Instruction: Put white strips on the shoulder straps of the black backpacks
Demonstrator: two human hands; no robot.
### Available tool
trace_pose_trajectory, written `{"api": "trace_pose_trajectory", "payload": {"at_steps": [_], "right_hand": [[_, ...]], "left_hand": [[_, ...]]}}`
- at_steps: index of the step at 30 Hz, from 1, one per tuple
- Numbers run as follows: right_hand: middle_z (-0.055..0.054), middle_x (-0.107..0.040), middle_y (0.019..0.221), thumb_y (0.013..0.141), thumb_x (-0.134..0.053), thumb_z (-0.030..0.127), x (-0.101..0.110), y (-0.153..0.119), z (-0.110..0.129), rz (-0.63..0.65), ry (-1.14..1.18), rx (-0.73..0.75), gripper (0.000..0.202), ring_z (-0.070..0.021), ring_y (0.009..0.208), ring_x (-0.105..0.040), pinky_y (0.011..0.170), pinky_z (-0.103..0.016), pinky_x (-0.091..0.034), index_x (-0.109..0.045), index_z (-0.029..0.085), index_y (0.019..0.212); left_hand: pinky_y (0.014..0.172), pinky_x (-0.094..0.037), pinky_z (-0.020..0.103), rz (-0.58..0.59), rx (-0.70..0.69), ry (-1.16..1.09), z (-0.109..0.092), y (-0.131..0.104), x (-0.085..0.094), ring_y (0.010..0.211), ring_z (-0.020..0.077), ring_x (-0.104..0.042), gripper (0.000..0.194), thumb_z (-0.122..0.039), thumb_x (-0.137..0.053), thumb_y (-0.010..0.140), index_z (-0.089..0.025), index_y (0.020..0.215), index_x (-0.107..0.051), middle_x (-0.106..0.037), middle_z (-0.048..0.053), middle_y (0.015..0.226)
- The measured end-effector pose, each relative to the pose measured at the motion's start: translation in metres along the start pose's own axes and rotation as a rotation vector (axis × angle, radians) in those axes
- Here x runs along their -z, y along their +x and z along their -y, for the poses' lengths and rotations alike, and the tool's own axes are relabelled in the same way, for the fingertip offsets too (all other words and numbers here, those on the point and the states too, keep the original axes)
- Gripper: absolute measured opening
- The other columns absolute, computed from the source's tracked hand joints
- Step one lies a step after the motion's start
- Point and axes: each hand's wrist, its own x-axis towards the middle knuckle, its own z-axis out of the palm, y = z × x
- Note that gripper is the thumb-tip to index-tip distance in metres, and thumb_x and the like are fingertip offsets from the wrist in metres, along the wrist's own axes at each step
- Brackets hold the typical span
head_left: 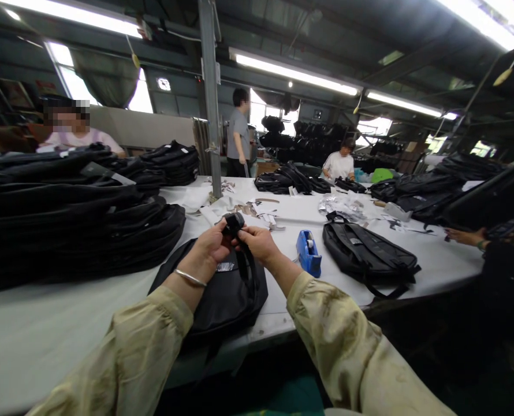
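Observation:
A black bag [222, 303] lies in front of me at the table's near edge. Above its far end, my left hand [211, 245] and my right hand [259, 242] are closed on a black strap [233, 222], bunched or rolled between the fingertips. From there a length of the strap hangs down over the bag. A small silvery label or wrapper [224, 267] shows on the bag by my left hand. Just right of my right hand stands a blue tape dispenser [309, 254].
Tall stacks of black bags [79, 231] fill the left side. Another black bag [369, 251] lies to the right, near a co-worker's hand [467, 237]. Clear plastic bags [341, 205] and strap scraps [257, 211] lie beyond, by a metal post [210, 98]. Several people are around.

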Motion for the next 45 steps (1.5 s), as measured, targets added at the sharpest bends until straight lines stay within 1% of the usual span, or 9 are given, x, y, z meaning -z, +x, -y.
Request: {"api": "trace_pose_trajectory", "payload": {"at_steps": [6,14,18,24,29,33,36,40,45], "right_hand": [[0.001,-0.070,0.065,0.071,-0.078,0.034,0.009,-0.013,-0.012,0.044,0.004,-0.047,0.021,-0.0124,0.053,-0.061,0.058,-0.026,-0.052,-0.069,0.017,0.079],[0.002,-0.069,0.065,0.070,-0.076,0.030,0.001,0.003,0.011,0.060,-0.038,0.026,0.015,-0.0129,0.056,-0.062,0.060,-0.027,-0.053,-0.069,0.018,0.077],[0.002,-0.067,0.062,0.067,-0.078,0.027,0.015,-0.008,-0.018,0.095,-0.195,-0.026,0.012,-0.0128,0.057,-0.060,0.057,-0.025,-0.049,-0.069,0.018,0.069],[0.004,-0.058,0.052,0.063,-0.079,0.015,0.039,-0.016,-0.049,0.073,-0.536,-0.117,0.013,-0.0096,0.052,-0.050,0.058,-0.024,-0.043,-0.066,0.016,0.059],[0.002,-0.067,0.072,0.063,-0.083,0.032,0.029,-0.020,-0.045,0.214,-0.245,-0.024,0.033,-0.0126,0.071,-0.061,0.069,-0.023,-0.048,-0.071,0.017,0.090],[0.002,-0.061,0.060,0.076,-0.071,0.043,0.028,-0.028,-0.053,0.205,-0.113,-0.035,0.028,-0.0112,0.055,-0.057,0.059,-0.023,-0.047,-0.066,0.016,0.078],[0.004,-0.053,0.052,0.078,-0.065,0.038,0.050,-0.041,-0.066,-0.006,-0.111,-0.159,0.024,-0.0102,0.044,-0.051,0.050,-0.024,-0.043,-0.060,0.016,0.071],[-0.003,-0.064,0.064,0.077,-0.060,0.029,0.093,-0.076,-0.090,-0.246,-0.312,-0.332,0.013,-0.0153,0.057,-0.062,0.056,-0.028,-0.049,-0.062,0.016,0.077],[-0.010,-0.065,0.061,0.067,-0.066,0.017,0.128,-0.122,-0.105,-0.220,-0.656,-0.410,0.006,-0.0225,0.061,-0.062,0.060,-0.036,-0.048,-0.065,0.018,0.061]], "left_hand": [[0.056,-0.060,0.032,-0.055,-0.085,-0.058,-0.024,-0.003,-0.002,0.063,0.0217,-0.070,0.028,-0.019,-0.042,0.098,-0.010,0.091,-0.067,-0.072,0.012,0.073],[0.054,-0.059,0.031,-0.071,-0.081,-0.058,-0.040,-0.012,-0.020,0.062,0.0223,-0.070,0.029,-0.025,-0.044,0.098,-0.009,0.095,-0.068,-0.072,0.013,0.074],[0.053,-0.059,0.031,-0.126,-0.096,-0.059,-0.050,-0.016,-0.021,0.059,0.0203,-0.068,0.026,-0.032,-0.050,0.097,-0.011,0.094,-0.064,-0.069,0.010,0.074],[0.048,-0.053,0.020,-0.116,-0.107,0.002,-0.052,-0.007,-0.019,0.045,0.0081,-0.053,0.006,-0.011,-0.051,0.092,-0.011,0.091,-0.057,-0.064,0.007,0.075],[0.043,-0.047,0.015,-0.108,-0.067,-0.024,-0.055,-0.005,-0.024,0.043,0.0053,-0.047,0.015,-0.004,-0.043,0.093,-0.008,0.100,-0.055,-0.062,0.007,0.076],[0.047,-0.050,0.019,-0.102,-0.021,0.080,-0.052,-0.009,-0.022,0.047,0.0093,-0.054,0.017,-0.006,-0.046,0.093,-0.007,0.104,-0.059,-0.065,0.011,0.079],[0.050,-0.053,0.026,-0.079,0.110,0.447,-0.046,-0.019,0.001,0.057,0.0198,-0.065,0.012,-0.015,-0.062,0.088,-0.009,0.097,-0.067,-0.069,0.013,0.078],[0.040,-0.037,0.017,-0.221,-0.006,0.905,-0.034,-0.034,0.072,0.049,0.0151,-0.059,0.013,-0.013,-0.082,0.067,-0.017,0.069,-0.070,-0.063,0.002,0.055],[0.028,-0.016,0.020,-0.357,0.153,0.947,-0.003,-0.062,0.158,0.026,0.0098,-0.034,0.032,-0.005,-0.085,0.056,-0.021,0.051,-0.058,-0.041,-0.006,0.033]]}}
